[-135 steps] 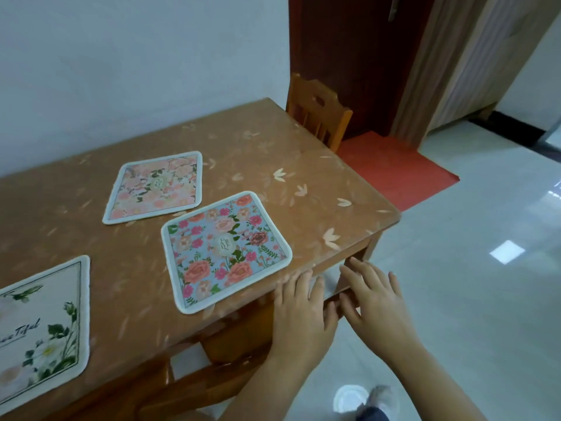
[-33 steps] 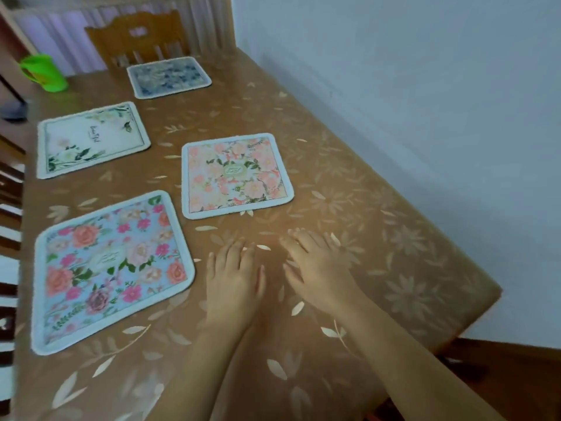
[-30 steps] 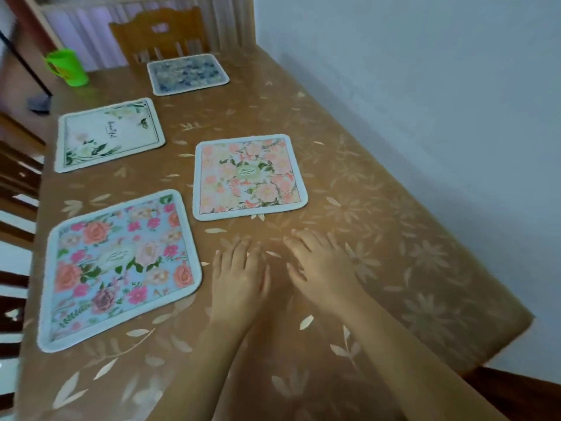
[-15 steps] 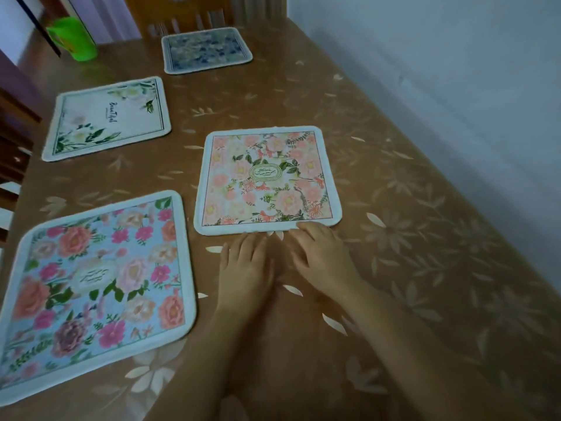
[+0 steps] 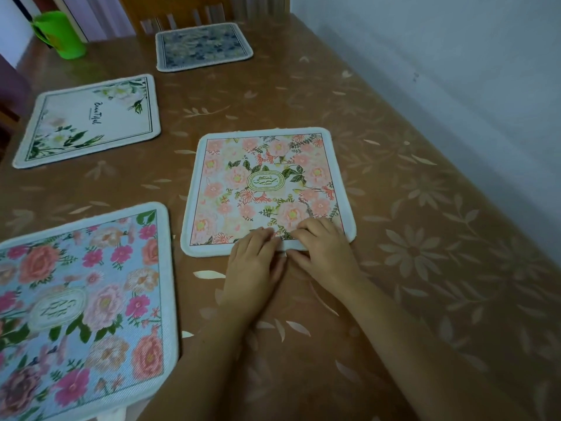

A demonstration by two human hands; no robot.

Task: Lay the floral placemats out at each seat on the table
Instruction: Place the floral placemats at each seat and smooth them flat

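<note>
Several floral placemats lie flat on the brown table (image 5: 425, 268). The pink placemat (image 5: 267, 183) is in the middle, and both my hands are at its near edge. My left hand (image 5: 255, 265) has its fingers bent over that edge, thumb at the rim. My right hand (image 5: 326, 249) grips the same edge beside it, fingers curled on the mat's print. A blue placemat with pink roses (image 5: 82, 302) lies at the near left. A white placemat with green leaves (image 5: 88, 120) sits further back on the left, and a dark blue placemat (image 5: 202, 45) is at the far end.
A green cup (image 5: 59, 34) stands at the far left corner. A wooden chair back (image 5: 182, 10) rises behind the dark blue mat. A pale wall (image 5: 455, 56) runs along the table's right side.
I went from the table's side to its end. Both hands slid forward over the tabletop from bare table onto the pink placemat's near edge. The mats have not shifted.
</note>
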